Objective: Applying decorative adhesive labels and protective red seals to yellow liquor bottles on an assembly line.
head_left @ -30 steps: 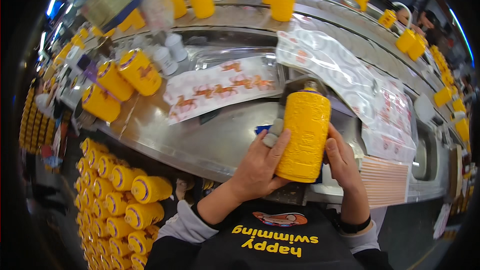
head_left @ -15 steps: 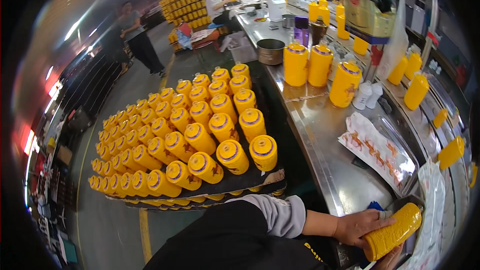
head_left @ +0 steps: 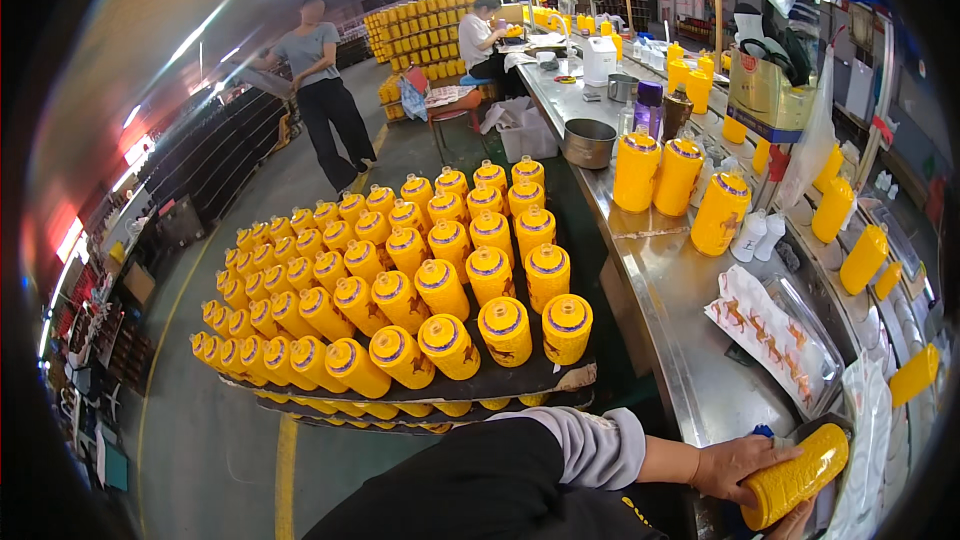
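While two hands (head_left: 738,467) (head_left: 796,521) hold one bottle (head_left: 806,475), one horse-printed sheet (head_left: 762,334) lies nearby.

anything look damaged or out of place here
No obvious spill, but the dark board under the standing yellow bottles looks worn: its near right edge seems ragged and brown. A printed sheet lies askew, overlapping the shiny tray. The held bottle, tilted in the left hand, seems undamaged.

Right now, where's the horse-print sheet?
Right side of the head view: the horse-print sheet lies over the metal counter, between the two small white containers and the yellow bottle in the hands.
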Demonstrator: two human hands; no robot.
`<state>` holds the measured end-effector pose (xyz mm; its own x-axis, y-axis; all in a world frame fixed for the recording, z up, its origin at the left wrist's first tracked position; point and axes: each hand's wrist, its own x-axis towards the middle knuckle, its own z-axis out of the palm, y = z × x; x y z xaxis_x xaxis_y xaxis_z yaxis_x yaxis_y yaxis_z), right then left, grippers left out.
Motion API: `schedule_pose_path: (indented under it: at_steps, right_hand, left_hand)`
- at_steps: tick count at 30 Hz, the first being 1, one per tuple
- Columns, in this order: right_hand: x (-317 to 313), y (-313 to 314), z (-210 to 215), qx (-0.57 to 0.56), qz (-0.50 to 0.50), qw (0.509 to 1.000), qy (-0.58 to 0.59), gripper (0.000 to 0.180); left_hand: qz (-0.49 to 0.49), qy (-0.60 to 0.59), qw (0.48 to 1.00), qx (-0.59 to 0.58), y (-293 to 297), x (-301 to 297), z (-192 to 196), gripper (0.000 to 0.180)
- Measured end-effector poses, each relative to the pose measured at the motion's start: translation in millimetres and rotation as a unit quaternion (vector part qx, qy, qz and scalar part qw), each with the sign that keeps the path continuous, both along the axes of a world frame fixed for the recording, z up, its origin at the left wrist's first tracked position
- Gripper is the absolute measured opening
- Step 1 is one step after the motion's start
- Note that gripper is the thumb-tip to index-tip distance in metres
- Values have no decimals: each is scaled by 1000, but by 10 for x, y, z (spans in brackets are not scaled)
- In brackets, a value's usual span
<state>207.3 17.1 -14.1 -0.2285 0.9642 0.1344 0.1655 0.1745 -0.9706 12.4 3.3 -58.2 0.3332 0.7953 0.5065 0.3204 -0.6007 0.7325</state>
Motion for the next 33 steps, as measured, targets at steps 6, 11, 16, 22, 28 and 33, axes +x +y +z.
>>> schedule_pose_path:
  at_steps: [6, 11, 16, 22, 28, 33]
  right_hand:
    - [58, 25, -87, -6, 1, 1000, 20, 66]
    - [137, 26, -161, -13, -7, 999, 32, 66]
    - [241, 2, -199, -22, -15, 999, 37, 67]
    - [308, -14, -287, -18, -39, 998, 49, 64]
    - [317, -38, -325, -9, -44, 997, 58, 62]
    - [300, -42, -302, 7, -42, 998, 51, 60]
  left_hand:
    - [0, -17, 1000, -17, -35, -20, 66, 97]
    - [-1, -29, 999, -28, -66, -43, 130, 96]
    - [13, -30, 999, 4, -66, -21, 103, 89]
    - [33, -39, 997, 58, -58, -12, 62, 86]
    - [28, -41, 998, 40, -59, -24, 84, 87]
    - [38, -32, 997, 60, -54, -23, 92, 91]
